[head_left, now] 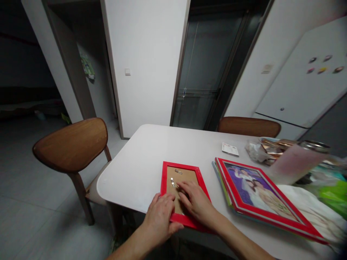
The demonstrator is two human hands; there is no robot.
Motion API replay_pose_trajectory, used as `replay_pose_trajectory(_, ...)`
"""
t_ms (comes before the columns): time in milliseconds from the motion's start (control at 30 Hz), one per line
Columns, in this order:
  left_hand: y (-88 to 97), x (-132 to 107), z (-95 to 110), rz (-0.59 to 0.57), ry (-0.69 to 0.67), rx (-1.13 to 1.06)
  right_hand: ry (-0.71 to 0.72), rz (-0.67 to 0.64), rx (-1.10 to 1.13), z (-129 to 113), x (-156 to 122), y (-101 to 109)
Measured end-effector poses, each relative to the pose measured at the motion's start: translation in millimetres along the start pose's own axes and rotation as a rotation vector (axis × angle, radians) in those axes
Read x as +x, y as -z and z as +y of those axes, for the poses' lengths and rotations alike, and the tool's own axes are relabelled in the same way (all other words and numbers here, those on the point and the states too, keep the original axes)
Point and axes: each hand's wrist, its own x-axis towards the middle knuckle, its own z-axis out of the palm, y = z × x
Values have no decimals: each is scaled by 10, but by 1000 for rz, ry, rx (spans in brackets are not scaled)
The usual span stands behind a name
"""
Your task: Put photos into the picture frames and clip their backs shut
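Observation:
A red picture frame (pixel 204 184) lies face down at the table's near edge, its brown backing board (pixel 187 176) facing up. Small metal pieces sit on that board: a hanger (pixel 172 182) near the left side and another metal fitting (pixel 178 172) near the top. My left hand (pixel 161 216) grips the frame's lower left side, fingers over the edge and thumb by the bottom rail. Over the middle of the board, my right hand (pixel 195 202) is closed, thumb and fingertips drawn together against the surface. Whatever lies beneath those fingertips is hidden.
To the right, a larger red-framed photo (pixel 260 191) rests on other flat items. Beyond it stand a pinkish jar (pixel 296 162), plastic bags (pixel 333 195) and a white cloth (pixel 306 202). A small white card (pixel 230 149) lies on the white table (pixel 141 162). Wooden chairs (pixel 73 144) flank it.

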Motion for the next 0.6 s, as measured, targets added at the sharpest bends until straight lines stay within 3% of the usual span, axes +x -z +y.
replay_pose_trajectory(167,58,-9,20,-20,22,-8,0,-60,-148,-62,337,-154)
replay_pose_trajectory(400,41,-6,-5,-22,29,-23,113,-131,-152,-107,263,-144)
replay_pose_trajectory(600,55,-35,10,-24,33,-20,-149,1,-70,153,486,-138)
